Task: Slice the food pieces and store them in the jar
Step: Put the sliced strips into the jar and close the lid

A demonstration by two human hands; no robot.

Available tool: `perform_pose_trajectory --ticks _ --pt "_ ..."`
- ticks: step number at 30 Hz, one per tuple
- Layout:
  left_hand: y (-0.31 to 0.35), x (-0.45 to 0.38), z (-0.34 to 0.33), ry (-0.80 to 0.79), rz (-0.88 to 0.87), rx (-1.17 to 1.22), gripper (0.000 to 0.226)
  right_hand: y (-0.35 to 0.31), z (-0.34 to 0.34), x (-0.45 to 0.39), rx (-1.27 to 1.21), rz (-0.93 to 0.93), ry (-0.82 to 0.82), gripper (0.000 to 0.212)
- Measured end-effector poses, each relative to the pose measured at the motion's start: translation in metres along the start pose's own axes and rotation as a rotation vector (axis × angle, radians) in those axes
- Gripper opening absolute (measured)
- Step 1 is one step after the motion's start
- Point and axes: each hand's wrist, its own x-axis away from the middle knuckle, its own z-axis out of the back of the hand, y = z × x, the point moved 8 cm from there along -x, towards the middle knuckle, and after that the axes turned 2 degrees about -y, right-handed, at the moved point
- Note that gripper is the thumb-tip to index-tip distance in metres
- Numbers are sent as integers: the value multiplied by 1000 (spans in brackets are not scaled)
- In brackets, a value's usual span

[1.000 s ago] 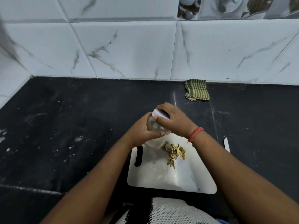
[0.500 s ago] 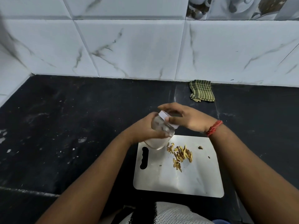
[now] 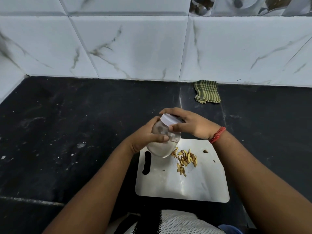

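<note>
A clear jar [image 3: 162, 146] with a white lid [image 3: 168, 121] is held tilted above the far left corner of a steel cutting board [image 3: 182, 184]. My left hand [image 3: 145, 137] wraps the jar's body. My right hand [image 3: 192, 124] grips the lid, thumb on its near edge and fingers over its far side. A small heap of yellow-brown sliced food pieces [image 3: 184, 159] lies on the board just right of the jar's base. Two stray bits sit nearer the board's far right corner.
The black stone counter [image 3: 76, 132] carries white specks and meets a white marble-tiled wall [image 3: 135, 48] at the back. A folded green striped cloth [image 3: 207, 92] lies by the wall, behind the board. My white garment shows at the bottom edge.
The jar has tipped further so the lid faces up and away. My right hand has shifted round the lid. The view moved, so the board now shows more fully.
</note>
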Motion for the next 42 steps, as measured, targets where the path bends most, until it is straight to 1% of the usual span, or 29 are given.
perform_pose_trajectory --ticks 2,3,4,5,6,7,8,10,11,15,17,18,21,22,25,28,30,32,34,37,39,42 --pt "3 -1 -10 -139 -14 47 79 -8 -1 2 -55 68 -38 51" --pt "2 -1 -9 -148 -14 55 78 -12 1 3 -85 101 -39 54" --pt "0 0 -5 -121 -4 62 80 -14 5 4 -128 128 -12 56" --pt "-3 1 1 -56 8 63 82 -12 12 4 -175 133 52 57" --pt "-7 3 10 40 18 29 86 -7 23 3 -196 108 149 57" --pt "-10 7 19 147 24 -24 89 2 34 3 -157 63 259 56" --pt "-13 12 27 244 21 -79 91 12 43 1 -57 3 349 54" --pt "-19 21 37 382 -22 -142 95 36 47 -4 155 -140 418 54" --pt "-23 24 40 432 -42 -158 97 49 44 -7 199 -194 431 56" --pt "-39 37 44 552 -18 -254 96 79 36 -11 217 -288 592 60" --pt "-48 41 41 560 -13 -294 92 90 33 -15 180 -310 624 64" --pt "-52 42 40 558 -16 -308 91 93 30 -17 186 -308 624 62" --pt "-57 43 35 548 -17 -334 92 93 23 -22 251 -234 662 45" --pt "-58 44 34 537 -21 -348 92 92 22 -22 260 -222 677 43" --pt "-59 44 30 511 -32 -395 89 90 18 -25 282 -218 677 44" --pt "-61 46 29 515 -39 -391 90 98 12 -27 317 -203 644 44" --pt "-63 47 28 510 -40 -381 94 111 5 -26 363 -247 568 44" --pt "-67 47 28 503 -21 -374 102 119 0 -23 403 -269 506 41" --pt "-70 48 28 493 -11 -354 112 113 3 -17 422 -231 530 40" --pt "-75 50 28 499 -3 -325 120 94 15 6 410 -162 663 35" --pt "-76 50 27 500 -9 -311 122 88 13 31 390 -170 722 35" --pt "-77 51 24 504 -33 -287 123 95 -19 66 426 -222 664 49"
